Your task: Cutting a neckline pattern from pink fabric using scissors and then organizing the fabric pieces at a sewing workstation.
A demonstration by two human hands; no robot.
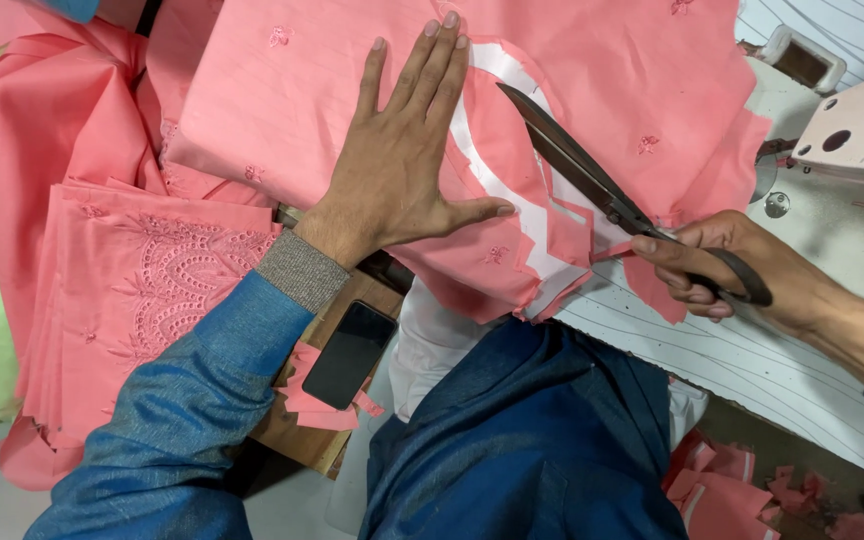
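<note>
Pink fabric piece [512, 110] is lying folded on the work table, near the table's front edge, with a curved white lining strip [487, 175] sewn or laid along it. Looks like cutting is mid-way: the strip's lower end near the fabric's corner is already trimmed ragged, and the curve higher up is still uncut.

Scissors [592, 185], large, dark metal, long blades, are lying with blades parted along the white curve, tips pointing up toward the left hand's fingers. Right hand [722, 265] is gripping the scissor loops, fingers curled through and closed round the handle. Left hand [402, 160] is pressing flat on the fabric, palm down, fingers together and the thumb out to the side, just beside the strip.

Judgement: the next stretch is calling for following the curve closely while the flat hand keeps the layers from sliding, blade tips being close to those fingers.

Fabric is looking thin, matte, woven, with small embroidered motifs. Stack of embroidered pink panels [152, 290], eyelet-patterned, is sitting at left. Black phone [349, 353] is resting on a wooden board among pink scraps. Sewing machine [857, 130] is standing at far right.
</note>
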